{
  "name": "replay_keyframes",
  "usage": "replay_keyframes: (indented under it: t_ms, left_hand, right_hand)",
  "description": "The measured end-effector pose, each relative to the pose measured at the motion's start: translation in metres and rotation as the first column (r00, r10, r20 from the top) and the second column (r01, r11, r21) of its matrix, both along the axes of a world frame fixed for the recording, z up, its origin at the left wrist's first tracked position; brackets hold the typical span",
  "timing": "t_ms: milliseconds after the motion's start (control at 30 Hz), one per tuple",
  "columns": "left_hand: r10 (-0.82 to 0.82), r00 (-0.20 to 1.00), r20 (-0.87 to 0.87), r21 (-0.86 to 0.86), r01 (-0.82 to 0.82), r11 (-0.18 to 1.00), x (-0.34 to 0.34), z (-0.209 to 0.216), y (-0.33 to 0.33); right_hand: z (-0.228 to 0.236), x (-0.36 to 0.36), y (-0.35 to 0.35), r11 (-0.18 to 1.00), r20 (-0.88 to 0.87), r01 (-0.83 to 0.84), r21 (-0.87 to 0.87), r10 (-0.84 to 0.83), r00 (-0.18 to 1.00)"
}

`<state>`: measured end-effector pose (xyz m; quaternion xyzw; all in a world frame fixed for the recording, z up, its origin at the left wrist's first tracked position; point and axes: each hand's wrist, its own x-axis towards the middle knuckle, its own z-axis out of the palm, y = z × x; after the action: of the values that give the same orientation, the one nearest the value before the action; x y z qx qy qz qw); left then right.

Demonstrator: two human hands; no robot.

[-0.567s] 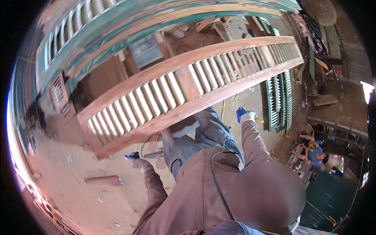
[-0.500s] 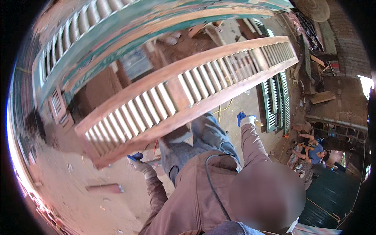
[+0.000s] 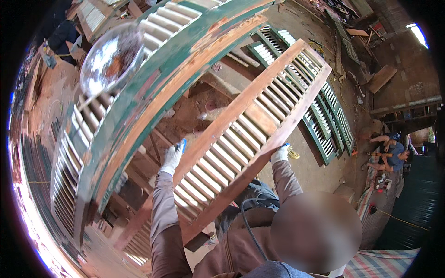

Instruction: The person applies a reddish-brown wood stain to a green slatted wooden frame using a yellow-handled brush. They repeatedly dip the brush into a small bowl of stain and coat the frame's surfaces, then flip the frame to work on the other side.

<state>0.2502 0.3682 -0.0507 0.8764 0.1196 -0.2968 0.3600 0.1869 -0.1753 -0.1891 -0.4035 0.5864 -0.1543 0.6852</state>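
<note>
A long louvered wooden shutter (image 3: 255,116), its frame bare reddish-brown, slants across the middle from lower left to upper right. At its left long edge is my left hand (image 3: 172,157), in a whitish glove with blue fingertips, closed against the rail. My right hand (image 3: 280,154), gloved the same way, grips the opposite long rail; its fingers are partly hidden by the wood. Behind the shutter, larger green-painted louvered shutters (image 3: 153,78) stand in a curve, with a strip of bare sanded wood (image 3: 153,123) along their edge.
Several green louvered shutters (image 3: 320,123) lie on the ground at right. A coil of yellow cord (image 3: 293,153) sits near my right hand. Another person (image 3: 394,153) is seated at the far right. A shiny rounded see-through object (image 3: 111,58) rests on the green shutter.
Both my hands have come from apart, off the shutter, to its two long rails. The shutter has swung to a steeper slant, and my view has shifted.
</note>
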Motion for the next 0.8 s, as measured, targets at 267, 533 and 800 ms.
replay_keyframes:
  t_ms: [267,533,800]
  left_hand:
    - [0.043,0.999,-0.002,0.236,-0.042,0.971,-0.005,-0.015,-0.031]
    - [-0.079,0.955,0.287,0.475,-0.071,0.877,-0.025,-0.010,0.006]
    - [-0.047,0.971,0.233,0.551,-0.092,0.830,-0.040,-0.026,0.018]
  right_hand:
    - [-0.018,0.010,0.045,0.985,0.102,0.053,0.163,-0.070,0.992]
    - [0.028,0.049,0.114,0.952,0.239,-0.037,0.303,-0.038,0.970]
    - [0.056,0.082,0.136,0.984,-0.290,-0.071,0.163,0.116,0.950]
